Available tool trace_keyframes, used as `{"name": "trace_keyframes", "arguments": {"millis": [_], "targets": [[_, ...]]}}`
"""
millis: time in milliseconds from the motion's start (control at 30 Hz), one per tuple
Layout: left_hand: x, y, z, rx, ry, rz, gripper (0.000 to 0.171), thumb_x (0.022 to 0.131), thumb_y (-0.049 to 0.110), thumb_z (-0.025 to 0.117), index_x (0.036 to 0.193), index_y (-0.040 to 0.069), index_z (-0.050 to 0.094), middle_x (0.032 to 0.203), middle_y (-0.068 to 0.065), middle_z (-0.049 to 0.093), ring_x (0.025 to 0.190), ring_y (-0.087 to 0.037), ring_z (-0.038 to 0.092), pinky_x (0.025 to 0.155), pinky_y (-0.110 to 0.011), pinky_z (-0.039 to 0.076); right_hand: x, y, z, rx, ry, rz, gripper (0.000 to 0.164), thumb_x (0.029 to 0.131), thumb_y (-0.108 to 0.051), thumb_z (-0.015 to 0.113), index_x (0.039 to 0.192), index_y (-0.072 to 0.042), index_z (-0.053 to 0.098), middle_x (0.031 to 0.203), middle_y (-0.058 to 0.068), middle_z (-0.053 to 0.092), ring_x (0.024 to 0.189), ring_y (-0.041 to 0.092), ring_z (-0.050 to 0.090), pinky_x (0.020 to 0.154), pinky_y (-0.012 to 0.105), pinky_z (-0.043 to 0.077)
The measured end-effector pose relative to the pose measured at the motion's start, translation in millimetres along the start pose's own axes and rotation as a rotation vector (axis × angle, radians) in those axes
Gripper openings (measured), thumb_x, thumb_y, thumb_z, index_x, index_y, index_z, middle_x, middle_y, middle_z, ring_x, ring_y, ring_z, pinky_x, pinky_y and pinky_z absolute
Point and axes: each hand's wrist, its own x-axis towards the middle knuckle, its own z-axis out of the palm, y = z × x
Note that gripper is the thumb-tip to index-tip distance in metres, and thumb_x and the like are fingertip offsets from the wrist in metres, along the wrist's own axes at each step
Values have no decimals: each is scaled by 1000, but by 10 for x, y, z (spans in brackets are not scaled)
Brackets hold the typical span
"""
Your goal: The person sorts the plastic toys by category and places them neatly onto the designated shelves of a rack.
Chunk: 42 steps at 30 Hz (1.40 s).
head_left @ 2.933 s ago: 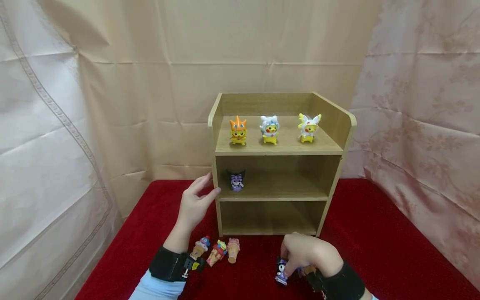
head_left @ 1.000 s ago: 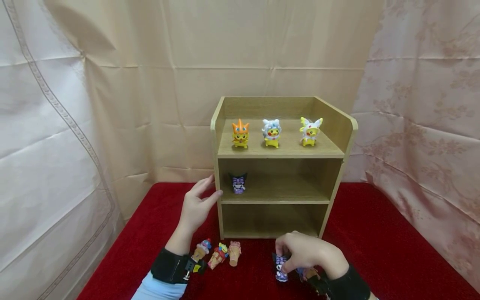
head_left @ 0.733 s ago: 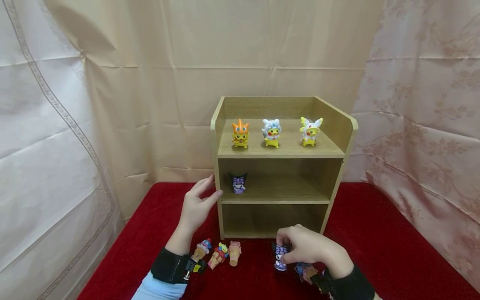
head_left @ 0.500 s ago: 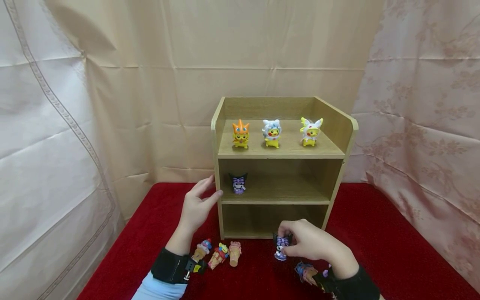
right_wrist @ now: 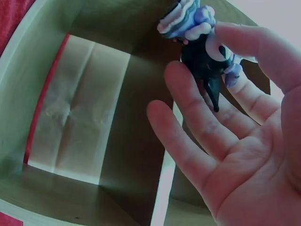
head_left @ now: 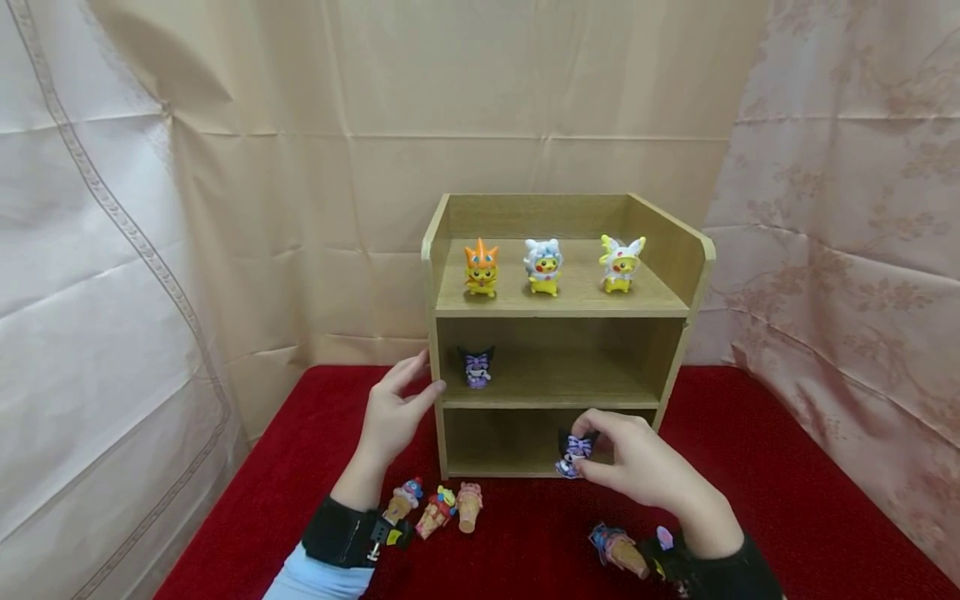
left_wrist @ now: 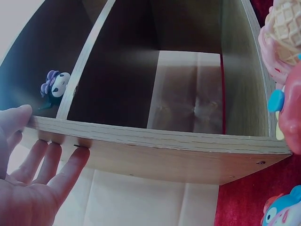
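My right hand (head_left: pixel 633 458) pinches a purple-and-black figurine (head_left: pixel 574 454) between thumb and fingers, in front of the wooden shelf's bottom opening. In the right wrist view the figurine (right_wrist: pixel 207 52) is tilted, its black pointed ear hanging down. My left hand (head_left: pixel 393 412) rests against the left side panel of the wooden shelf (head_left: pixel 547 404). In the left wrist view its straight fingers (left_wrist: pixel 70 172) touch the panel's outer face, with the thumb at the front edge. A similar purple figurine (head_left: pixel 477 367) stands at the left of the middle shelf.
On the top shelf stand an orange-hooded (head_left: pixel 481 268), a pale-blue-hooded (head_left: pixel 543 267) and a white-hooded yellow figurine (head_left: pixel 620 263). Several ice-cream-cone figurines (head_left: pixel 468 507) lie on the red cloth (head_left: pixel 525 550) near my left wrist. Another cone figurine (head_left: pixel 622 554) lies near my right wrist.
My right hand has picked the purple figurine up from the cloth and carried it forward and up toward the shelf. My left hand has stayed at the side panel.
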Motion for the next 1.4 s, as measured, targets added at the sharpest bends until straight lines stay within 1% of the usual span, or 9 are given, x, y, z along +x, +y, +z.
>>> {"name": "trace_keyframes", "arguments": {"millis": [133, 300, 600, 733, 867, 1000, 1167, 1300, 1400], "targets": [[-1, 11, -1, -18, 4, 1, 48, 87, 0, 68, 133, -1, 52, 128, -16, 55, 115, -19, 52, 80, -34, 54, -21, -6, -56, -59, 75, -26, 29, 80, -17, 78, 100, -23, 58, 87, -12, 61, 73, 6, 60, 58, 25, 53], [-4, 13, -3, -20, 3, -1, 48, 87, 0, 67, 133, 0, 53, 129, -15, 55, 115, -18, 52, 80, -34, 54, -46, 6, -121, -86, 164, -38, 33, 76, -14, 80, 99, -25, 59, 87, -14, 61, 74, 6, 61, 59, 26, 54], [-4, 15, -7, -15, 1, 0, 48, 88, 0, 67, 134, 1, 53, 129, -15, 55, 115, -18, 52, 80, -33, 54, -41, -10, -169, -72, 249, -70, 33, 76, -7, 78, 99, -22, 60, 92, -12, 62, 76, 5, 63, 60, 26, 57], [-5, 22, -10, -17, 1, 0, 49, 87, 0, 67, 134, 1, 53, 129, -15, 55, 114, -18, 52, 80, -34, 54, -31, -24, -168, -68, 270, -113, 34, 76, -5, 78, 101, -19, 59, 95, -10, 62, 78, 5, 63, 65, 25, 57], [-5, 26, -11, -20, 1, -3, 49, 87, -1, 68, 134, 2, 53, 129, -14, 55, 114, -18, 52, 79, -34, 54, 0, -25, -154, -71, 290, -145, 33, 77, -7, 78, 102, -18, 59, 97, -9, 62, 79, 4, 63, 65, 23, 57], [-7, 24, -4, -22, -4, -5, 49, 87, 0, 67, 134, 1, 53, 129, -14, 55, 114, -19, 52, 80, -34, 54, 40, -24, -158, -77, 303, -164, 34, 77, -8, 78, 104, -17, 60, 99, -8, 61, 78, 6, 63, 64, 27, 58], [-15, 12, -8, -12, -1, -3, 48, 87, 0, 67, 134, 1, 53, 129, -15, 55, 115, -19, 52, 80, -33, 54, 101, -17, -212, -98, 310, -173, 33, 77, -7, 77, 104, -16, 60, 99, -8, 62, 79, 7, 63, 64, 29, 58], [-14, 8, -12, -10, -6, -2, 49, 88, 1, 67, 134, 1, 52, 130, -14, 55, 115, -19, 52, 80, -32, 54, 148, 0, -275, -98, 310, -168, 33, 76, -5, 78, 102, -14, 60, 96, -6, 62, 78, 8, 64, 65, 34, 59], [-7, 16, -9, -12, -4, -2, 49, 88, 1, 68, 134, 2, 53, 129, -14, 55, 115, -19, 52, 80, -33, 54, 189, 13, -320, -101, 304, -153, 34, 76, -4, 78, 102, -14, 60, 95, -5, 61, 79, 9, 64, 66, 36, 59]]}}
